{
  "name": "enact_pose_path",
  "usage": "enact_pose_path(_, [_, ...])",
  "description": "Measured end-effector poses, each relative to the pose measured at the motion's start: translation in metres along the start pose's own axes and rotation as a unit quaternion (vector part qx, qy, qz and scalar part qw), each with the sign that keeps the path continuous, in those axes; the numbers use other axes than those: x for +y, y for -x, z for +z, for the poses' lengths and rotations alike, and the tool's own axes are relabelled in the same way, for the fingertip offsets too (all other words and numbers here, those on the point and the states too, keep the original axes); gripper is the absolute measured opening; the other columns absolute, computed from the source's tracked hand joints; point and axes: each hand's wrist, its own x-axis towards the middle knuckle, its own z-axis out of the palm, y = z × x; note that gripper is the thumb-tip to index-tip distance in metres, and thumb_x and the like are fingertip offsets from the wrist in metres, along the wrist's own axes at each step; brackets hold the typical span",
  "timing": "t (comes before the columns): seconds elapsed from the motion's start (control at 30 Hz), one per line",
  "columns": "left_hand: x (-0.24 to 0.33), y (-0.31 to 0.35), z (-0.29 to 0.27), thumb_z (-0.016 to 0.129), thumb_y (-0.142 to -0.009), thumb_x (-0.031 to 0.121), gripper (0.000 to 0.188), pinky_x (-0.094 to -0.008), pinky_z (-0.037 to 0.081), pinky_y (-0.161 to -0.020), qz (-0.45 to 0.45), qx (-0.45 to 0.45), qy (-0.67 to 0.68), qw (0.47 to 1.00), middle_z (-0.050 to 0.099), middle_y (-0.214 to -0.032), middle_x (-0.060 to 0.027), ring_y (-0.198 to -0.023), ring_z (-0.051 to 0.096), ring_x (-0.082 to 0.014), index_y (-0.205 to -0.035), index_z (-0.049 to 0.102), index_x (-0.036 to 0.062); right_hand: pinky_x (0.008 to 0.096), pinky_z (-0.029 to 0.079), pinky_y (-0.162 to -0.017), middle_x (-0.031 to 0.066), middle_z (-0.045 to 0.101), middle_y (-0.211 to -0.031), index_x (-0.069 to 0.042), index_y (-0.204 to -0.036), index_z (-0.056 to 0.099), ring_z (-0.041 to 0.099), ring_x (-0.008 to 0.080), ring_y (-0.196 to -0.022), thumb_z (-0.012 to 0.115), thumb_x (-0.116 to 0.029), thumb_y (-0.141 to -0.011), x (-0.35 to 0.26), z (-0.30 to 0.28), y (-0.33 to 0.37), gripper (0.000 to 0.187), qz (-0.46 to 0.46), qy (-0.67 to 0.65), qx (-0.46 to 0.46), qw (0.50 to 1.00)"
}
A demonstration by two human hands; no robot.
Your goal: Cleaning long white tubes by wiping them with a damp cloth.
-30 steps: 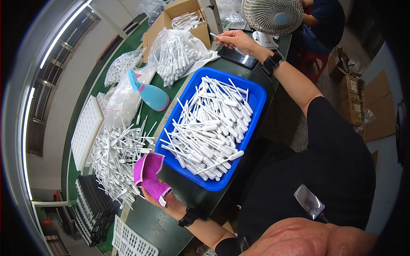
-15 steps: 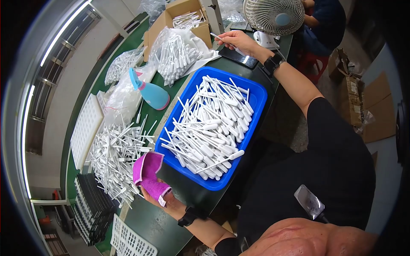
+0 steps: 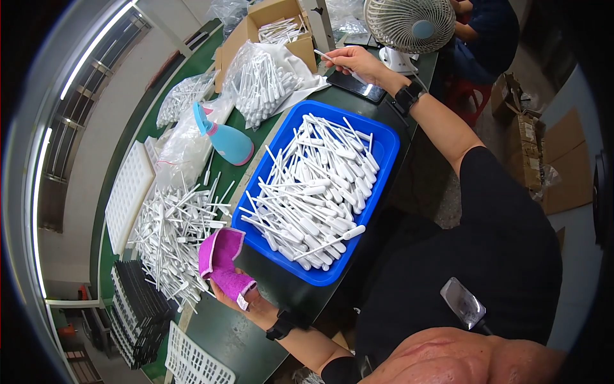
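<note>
My left hand [image 3: 254,310] is below the near left corner of the blue tray, with a folded purple cloth [image 3: 224,262] draped over it; the cloth hides most of its fingers. Over a dark phone [image 3: 358,86] beyond the tray, my right hand [image 3: 361,63] pinches a slim white plastic stick [image 3: 329,58]. The blue tray [image 3: 391,150] lies between my arms, heaped with similar white sticks [image 3: 320,185] that have a thin end and a wider rounded one. Left of the tray spreads a loose pile of white stick parts [image 3: 169,237].
A blue spray bottle [image 3: 231,144], bagged white sticks [image 3: 261,83] and a cardboard box [image 3: 233,48] stand on the far side. A fan [image 3: 409,25] is beyond my right hand. Black stacked racks [image 3: 137,313] and a white grid tray [image 3: 195,358] lie at the left.
</note>
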Motion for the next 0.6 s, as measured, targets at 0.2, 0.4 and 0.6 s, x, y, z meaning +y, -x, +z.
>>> enact_pose_path(0.2, [-0.001, -0.006, -0.014, 0.043, -0.091, 0.027, 0.029, -0.0271, 0.047, -0.051, -0.012, -0.054, 0.027, 0.998, 0.058, -0.084, -0.0099, -0.059, 0.056, -0.0201, -0.102, 0.051, 0.0019, 0.0141, 0.038, -0.057, 0.0007, 0.063, -0.086, -0.001, -0.108, 0.06, 0.047, 0.0022, -0.066, 0.054, -0.015, -0.089, -0.001, 0.001, 0.002, 0.024, 0.001, 0.002, -0.002, 1.0])
enact_pose_path(0.4, [0.002, 0.0, 0.002, 0.047, -0.089, 0.034, 0.033, -0.0267, 0.038, -0.046, -0.021, 0.006, 0.033, 0.999, 0.056, -0.08, -0.0095, -0.055, 0.05, -0.0193, -0.1, 0.051, 0.0034, 0.0143, 0.038, -0.057, 0.0003, 0.062, -0.085, -0.001, -0.106, 0.06, 0.046, 0.0019, -0.065, 0.054, -0.016, -0.089, -0.003, 0.005, 0.002, 0.024, 0.004, 0.006, 0.002, 1.0])
enact_pose_path(0.6, [-0.002, -0.006, -0.005, 0.046, -0.089, 0.034, 0.032, -0.0265, 0.037, -0.045, -0.005, -0.005, 0.01, 1.0, 0.055, -0.076, -0.0088, -0.053, 0.05, -0.0192, -0.099, 0.051, 0.0036, 0.0144, 0.037, -0.056, 0.0003, 0.062, -0.085, -0.001, -0.105, 0.061, 0.046, 0.0018, -0.063, 0.054, -0.017, -0.089, -0.005, 0.005, 0.0, 0.024, -0.007, 0.004, -0.009, 1.0])
